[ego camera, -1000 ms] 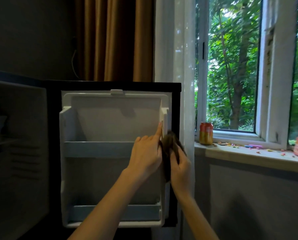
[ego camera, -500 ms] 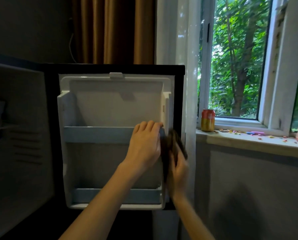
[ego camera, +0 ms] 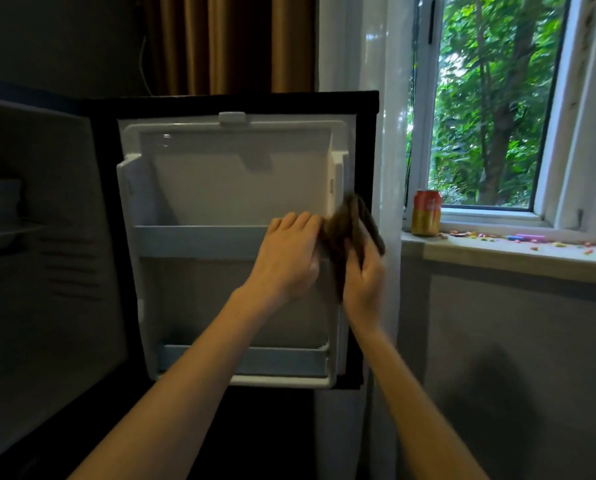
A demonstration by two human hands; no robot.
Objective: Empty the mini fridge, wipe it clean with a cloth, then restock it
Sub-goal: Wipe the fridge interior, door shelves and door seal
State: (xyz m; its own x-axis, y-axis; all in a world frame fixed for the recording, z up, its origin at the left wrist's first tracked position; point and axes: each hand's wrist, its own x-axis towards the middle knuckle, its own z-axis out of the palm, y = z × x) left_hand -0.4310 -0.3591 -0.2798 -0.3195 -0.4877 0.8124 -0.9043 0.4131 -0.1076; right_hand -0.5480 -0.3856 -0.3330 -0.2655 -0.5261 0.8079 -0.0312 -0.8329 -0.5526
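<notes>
The head view shows the mini fridge standing open. Its dim grey inside wall lies well to the left of both hands, with ribbed slots in it and the edge of a shelf above them. The door is swung wide and faces the camera right behind the hands: a white moulded liner inside a black frame, with nothing on its racks. Two pale blue-grey bars cross it, the upper shelf rail at the level of the hands and the lower shelf rail below the wrists.

The left hand is at the right end of the upper shelf rail, its back to the camera and its fingers bent over the rail's top edge, holding it. The right hand is just beside it, at the door's right edge, with fingers closed round a dark brown cloth. The cloth is bunched and slightly blurred; it rises above the right hand and hangs between the two hands, against the liner's right side wall.

To the right of the right hand a white sheer curtain hangs down. Beyond it an orange and yellow can stands upright on the windowsill, with small coloured bits scattered further right. A brown curtain hangs above the hands.
</notes>
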